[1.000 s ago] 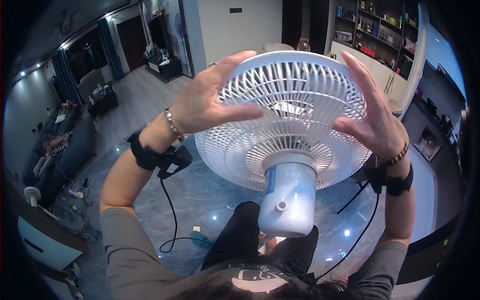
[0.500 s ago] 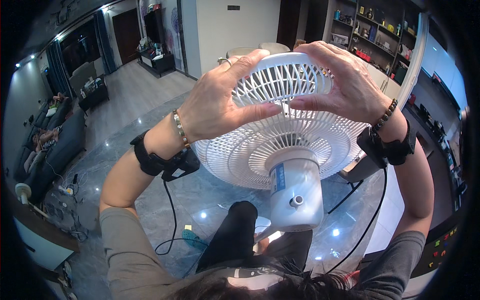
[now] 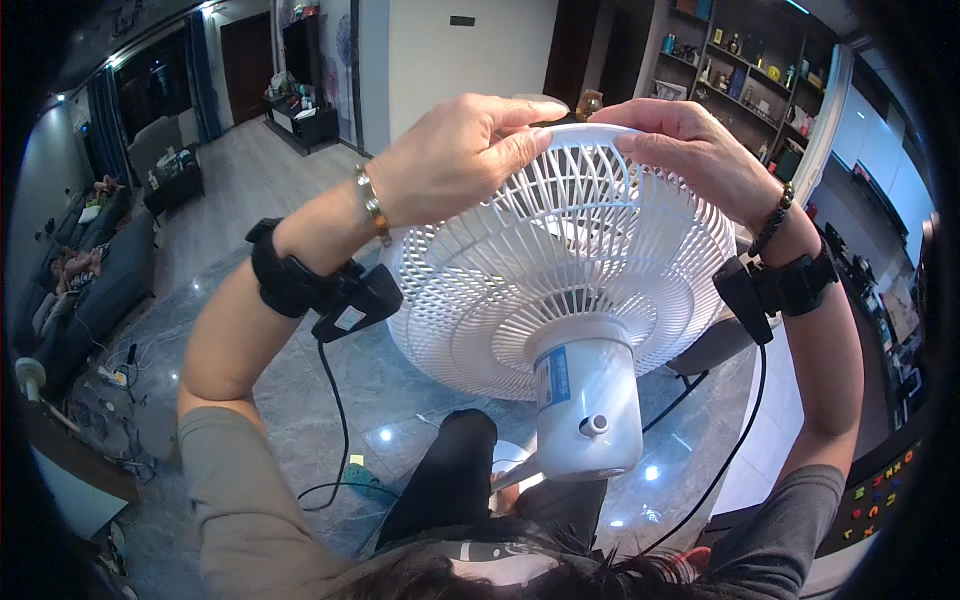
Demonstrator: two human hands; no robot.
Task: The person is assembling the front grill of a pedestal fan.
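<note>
A white standing fan is in front of me, its back turned toward me. My left hand [image 3: 465, 155] is at the top of the round fan guard [image 3: 470, 300], thumb and fingers closed about the rim left of its top. Just to the right, my right hand [image 3: 705, 165] pinches the same rim, thumb on the near side and fingers over the far side. Below the guard is the white motor housing [image 3: 592, 420] with a blue label and a small knob [image 3: 594, 425]. The fan pole [image 3: 515, 476] runs down between my legs. The fan's front is hidden.
A chair [image 3: 705, 350] stands behind the fan at the right. On the tiled floor at the left lie cables [image 3: 125, 400]; a green slipper [image 3: 362, 480] is by my leg. Someone reclines on a dark sofa [image 3: 105, 270] far left. Shelves [image 3: 750, 75] hold bottles.
Both thumbs have moved up from the slatted back of the guard to its top rim. The fan sits slightly lower and farther left in view.
</note>
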